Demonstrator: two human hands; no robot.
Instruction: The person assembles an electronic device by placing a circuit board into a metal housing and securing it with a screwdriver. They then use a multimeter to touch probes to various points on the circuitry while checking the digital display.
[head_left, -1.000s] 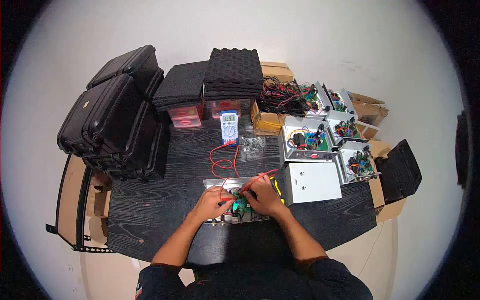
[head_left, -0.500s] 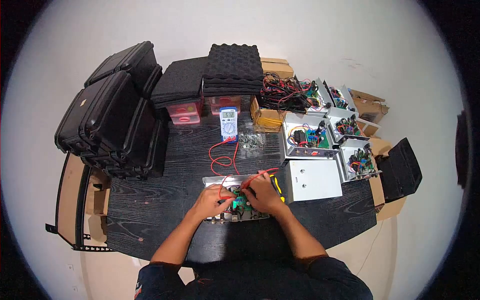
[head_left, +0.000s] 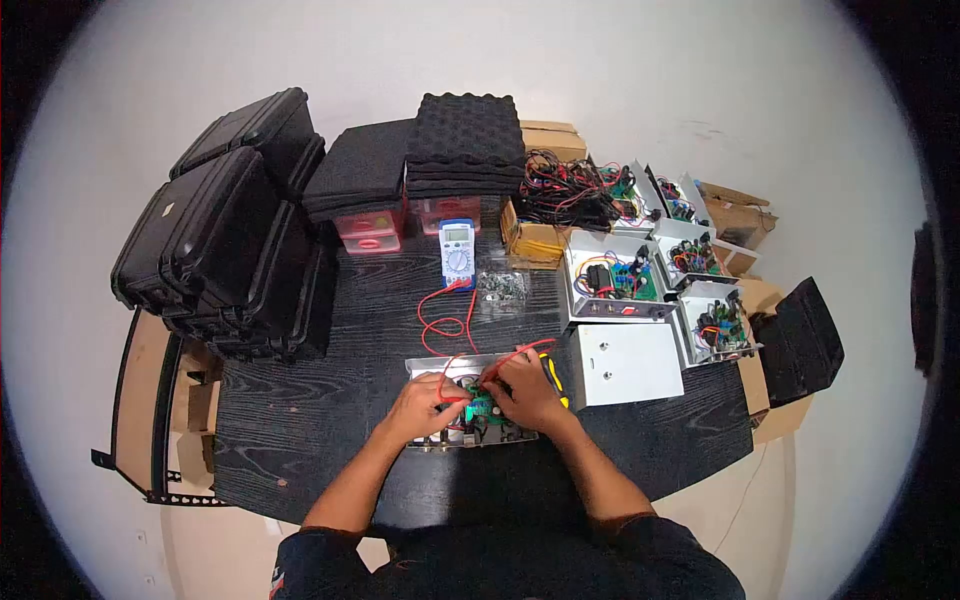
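Your left hand closed round left probe, tip at board. Your right hand pinches right probe over same board. Board sits in open box, near tabletop edge. Lid lies just right. Leads run back to meter. Foam farthest.

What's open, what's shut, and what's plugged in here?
multimeter, red leads plugged in, screen unreadable.
black cases, shut.
metal box under the hands, open, circuit board showing.
grey boxes at right, open.
left hand, gripping red probe.
right hand, gripping other probe.
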